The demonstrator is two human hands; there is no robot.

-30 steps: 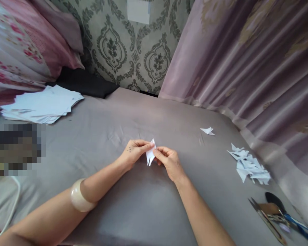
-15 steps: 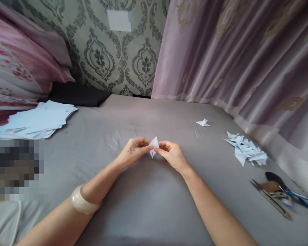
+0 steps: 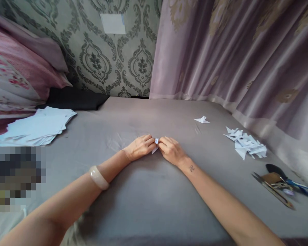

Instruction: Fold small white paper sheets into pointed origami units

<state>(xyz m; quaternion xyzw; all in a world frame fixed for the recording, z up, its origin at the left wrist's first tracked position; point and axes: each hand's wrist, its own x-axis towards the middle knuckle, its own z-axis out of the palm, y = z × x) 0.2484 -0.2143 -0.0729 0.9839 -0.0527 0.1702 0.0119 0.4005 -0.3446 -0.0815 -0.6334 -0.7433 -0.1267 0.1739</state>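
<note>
Between my hands is a small folded piece of white paper (image 3: 155, 149), mostly covered by my fingers. My left hand (image 3: 141, 147) is closed on its left side, with a pale bangle further up the wrist. From the other side my right hand (image 3: 171, 150) pinches the same paper, its knuckles turned upward. A narrow split end of the folded paper shows at the top, and a pointed part sticks out below. Both hands are over the grey sheet (image 3: 154, 205).
A single folded white paper figure (image 3: 202, 119) lies beyond my right hand. Further right is a pile of similar folded papers (image 3: 248, 143), with scissors (image 3: 303, 189) and thread snips (image 3: 273, 191) nearer me. A stack of white paper (image 3: 38, 126) sits at left beside a black cloth (image 3: 74, 98).
The folded paper has been turned over, so its broad point now faces down and its split end up. Both hands have rolled knuckles-up, covering more of it. The view has shifted slightly.
</note>
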